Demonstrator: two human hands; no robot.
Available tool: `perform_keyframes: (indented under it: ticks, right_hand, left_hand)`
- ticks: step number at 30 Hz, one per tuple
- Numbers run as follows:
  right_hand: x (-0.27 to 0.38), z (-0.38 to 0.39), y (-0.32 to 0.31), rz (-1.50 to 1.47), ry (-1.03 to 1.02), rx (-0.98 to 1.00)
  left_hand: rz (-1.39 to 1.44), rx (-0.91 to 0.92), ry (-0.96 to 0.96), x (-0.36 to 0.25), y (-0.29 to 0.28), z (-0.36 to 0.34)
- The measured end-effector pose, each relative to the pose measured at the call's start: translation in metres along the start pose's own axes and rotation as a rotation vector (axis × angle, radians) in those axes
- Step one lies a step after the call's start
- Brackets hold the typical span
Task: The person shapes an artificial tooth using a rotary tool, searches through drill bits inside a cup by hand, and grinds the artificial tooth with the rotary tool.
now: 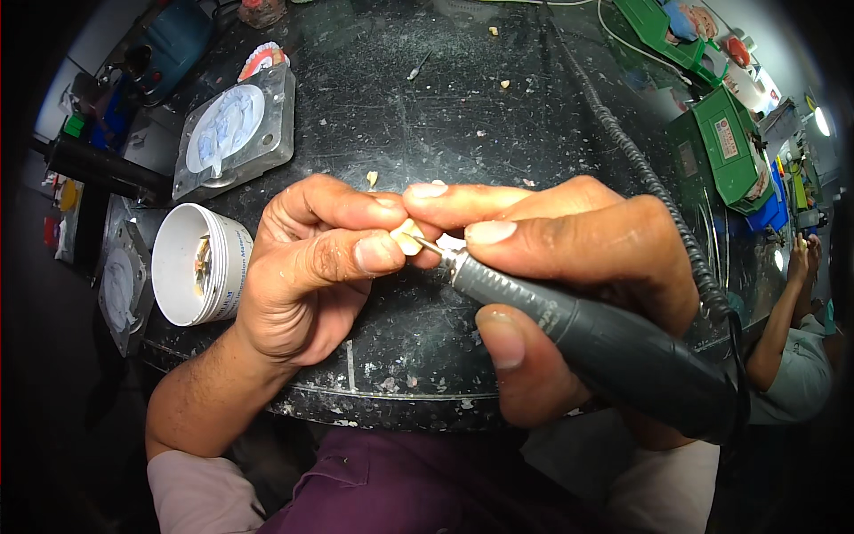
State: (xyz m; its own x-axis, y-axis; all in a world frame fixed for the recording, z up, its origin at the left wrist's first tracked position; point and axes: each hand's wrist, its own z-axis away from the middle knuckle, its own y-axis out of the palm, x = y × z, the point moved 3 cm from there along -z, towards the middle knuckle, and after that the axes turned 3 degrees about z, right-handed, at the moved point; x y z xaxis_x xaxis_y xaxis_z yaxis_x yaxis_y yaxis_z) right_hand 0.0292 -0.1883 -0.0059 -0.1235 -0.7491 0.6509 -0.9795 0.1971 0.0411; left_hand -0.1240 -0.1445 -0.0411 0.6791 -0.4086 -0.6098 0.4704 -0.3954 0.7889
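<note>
Between the thumb and index finger of my left hand [307, 254] I pinch a small cream-coloured tooth [408, 238]. My right hand [587, 231] grips a dark rotary handpiece [605, 334] like a pen, its thumb below the body. The handpiece's thin metal bur [429, 244] meets the tooth's right side, and my right index fingertip rests close to my left fingertips. Just beyond my left hand, a loose tooth-like piece [372, 179] lies on the black table [391, 116].
A white tub [173, 267] with small pieces inside stands beside my left wrist. Behind it sits a metal mould flask [280, 125]; a denture model [263, 60] is farther back. The coiled cord [614, 133] runs along the right. Green bins [719, 147] and another person's hands [805, 256] are far right.
</note>
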Motion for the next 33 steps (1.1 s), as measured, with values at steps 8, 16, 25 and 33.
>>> perform_keyframes:
  ticks: [8, 16, 25, 33]
  right_hand:
    - [0.0008, -0.0003, 0.0000, -0.006, 0.013, -0.010]
    - [0.0016, -0.0007, -0.0009, -0.033, 0.033, 0.013]
    - [0.0042, -0.0024, -0.0029, 0.000, 0.043, 0.044]
    - [0.0017, -0.0033, -0.0014, 0.004, 0.029, 0.051]
  left_hand:
    - [-0.001, -0.010, 0.000, 0.0002, -0.0011, 0.0007]
    - [-0.002, -0.008, 0.002, 0.0010, -0.0014, 0.0005]
    - [0.015, 0.017, -0.007, 0.0016, -0.0009, 0.0000]
    - [0.010, 0.011, 0.005, 0.0002, -0.0016, 0.0011]
